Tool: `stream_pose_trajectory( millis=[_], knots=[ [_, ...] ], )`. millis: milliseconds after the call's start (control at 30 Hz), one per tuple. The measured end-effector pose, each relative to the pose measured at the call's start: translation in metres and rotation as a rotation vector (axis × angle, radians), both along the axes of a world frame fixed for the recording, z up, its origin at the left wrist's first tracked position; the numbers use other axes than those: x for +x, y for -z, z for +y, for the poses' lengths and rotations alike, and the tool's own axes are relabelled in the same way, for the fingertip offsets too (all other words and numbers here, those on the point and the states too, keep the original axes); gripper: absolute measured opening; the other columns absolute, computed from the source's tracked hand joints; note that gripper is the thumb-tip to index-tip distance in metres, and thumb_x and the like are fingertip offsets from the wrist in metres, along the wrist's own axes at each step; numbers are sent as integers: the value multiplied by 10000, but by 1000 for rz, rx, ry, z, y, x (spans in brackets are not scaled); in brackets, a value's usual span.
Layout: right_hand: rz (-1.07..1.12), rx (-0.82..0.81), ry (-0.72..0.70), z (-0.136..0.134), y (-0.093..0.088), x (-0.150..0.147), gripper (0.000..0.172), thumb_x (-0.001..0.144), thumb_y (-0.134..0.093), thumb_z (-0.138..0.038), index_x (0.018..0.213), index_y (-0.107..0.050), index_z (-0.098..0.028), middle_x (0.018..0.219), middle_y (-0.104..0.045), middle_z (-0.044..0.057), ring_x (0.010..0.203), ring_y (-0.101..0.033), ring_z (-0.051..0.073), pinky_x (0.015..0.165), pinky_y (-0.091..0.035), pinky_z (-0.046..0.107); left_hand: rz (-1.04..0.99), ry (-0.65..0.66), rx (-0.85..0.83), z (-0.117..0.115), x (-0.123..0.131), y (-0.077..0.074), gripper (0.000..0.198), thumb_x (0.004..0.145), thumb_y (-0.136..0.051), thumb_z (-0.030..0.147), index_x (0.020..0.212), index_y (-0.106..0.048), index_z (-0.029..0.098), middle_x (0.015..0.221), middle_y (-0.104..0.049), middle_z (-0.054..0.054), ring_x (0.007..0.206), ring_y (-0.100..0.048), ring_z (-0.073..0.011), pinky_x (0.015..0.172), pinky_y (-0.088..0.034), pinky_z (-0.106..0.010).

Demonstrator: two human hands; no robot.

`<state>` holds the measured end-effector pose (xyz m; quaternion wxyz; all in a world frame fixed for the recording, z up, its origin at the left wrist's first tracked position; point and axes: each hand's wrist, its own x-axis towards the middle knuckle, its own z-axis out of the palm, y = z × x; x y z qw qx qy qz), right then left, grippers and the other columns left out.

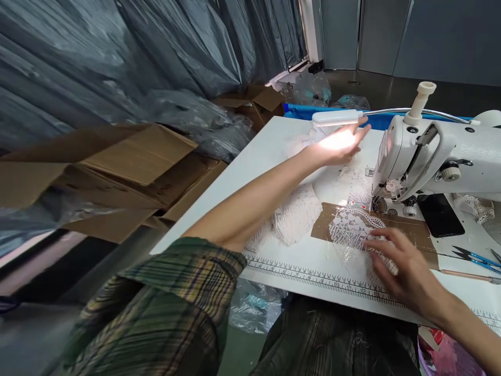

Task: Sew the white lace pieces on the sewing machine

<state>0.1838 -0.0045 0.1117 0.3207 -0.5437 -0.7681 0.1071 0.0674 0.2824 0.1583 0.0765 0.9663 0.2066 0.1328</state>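
Observation:
My left hand (344, 145) reaches to the far side of the white sewing table, its fingers stretched out under the lamp (336, 118). Glare covers part of this hand, and I see nothing held in it. On the near side, my right hand (405, 266) has its fingers apart, with the tips at a piece of white lace (350, 230). That lace runs up to the presser foot of the sewing machine (438, 151). More lace pieces (297, 214) lie beneath my left forearm.
To the right are a black phone (440, 215), blue thread snips (477, 259) and a pencil-like stick (469, 275). A ruler strip (313, 275) follows the table's front edge. Open cardboard boxes (141, 156) and plastic bags (195, 120) stand to the left.

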Motion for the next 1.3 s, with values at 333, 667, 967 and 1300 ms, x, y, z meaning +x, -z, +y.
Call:
stream_pose_trajectory(
  millis=[333,667,967,1300],
  knots=[
    [-297,-250,490,-10,20,43,330,889,-495,-496,834,-620,-196,786,-604,72,544,-550,177,454,-327,276,456,203,155,-55,4,36,264,921,-468,153,1087,-669,107,1083,-653,-151,1007,-586,-255,804,-419,-326],
    [91,-470,462,8,2,33,244,806,-467,-474,783,-489,-232,519,-452,-40,445,-426,149,471,-318,272,138,127,229,-90,-16,49,275,926,-417,25,1066,-646,87,994,-672,-126,830,-618,-178,644,-442,-268],
    [67,-424,541,48,8,41,252,752,-535,-421,889,-566,-212,779,-667,77,734,-636,252,668,-454,362,-33,446,176,-131,-70,65,411,969,-511,436,1223,-611,128,1284,-643,-133,1026,-641,-240,796,-501,-369],
    [255,-369,510,41,10,51,438,712,-620,-569,938,-612,-194,643,-562,-16,554,-484,136,543,-373,292,-253,109,-144,-140,-79,50,453,1022,-390,477,1142,-647,124,1119,-692,-143,955,-651,-216,786,-536,-354]
  ],
)
